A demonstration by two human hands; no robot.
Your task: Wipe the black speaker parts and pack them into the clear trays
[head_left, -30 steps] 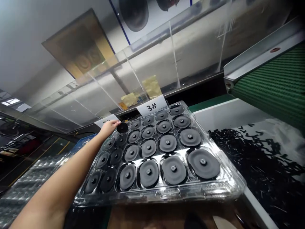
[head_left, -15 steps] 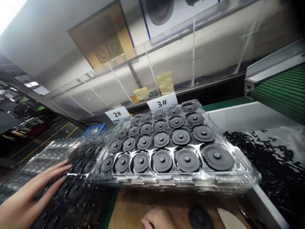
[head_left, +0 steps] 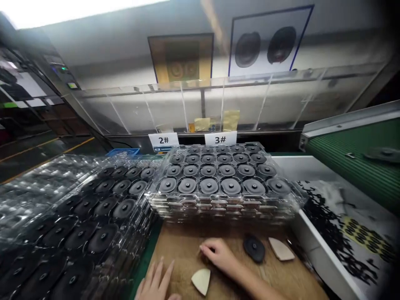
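Observation:
My left hand [head_left: 155, 282] rests at the near left of a brown wooden board [head_left: 178, 246], fingers spread and nothing in them. Beside it lies a cream wedge-shaped piece [head_left: 201, 281]. My right hand [head_left: 219, 255] is over the middle of the board, thumb and forefinger pinched together; whatever may be between them is too small to make out. To its right lies a black rounded disc [head_left: 254, 248] with a small raised centre, and past that a beige flat piece [head_left: 281, 249].
Stacked clear trays [head_left: 225, 200] of grey discs stand behind the board, with more trays [head_left: 125, 233] at left. A white-sided bin [head_left: 328, 250] at right holds small black strips and a yellow sheet. A green conveyor [head_left: 353, 146] runs beyond it.
My left hand has left the left-hand trays and come down onto the board. The view has levelled and tilted down, showing more of the board and my right hand.

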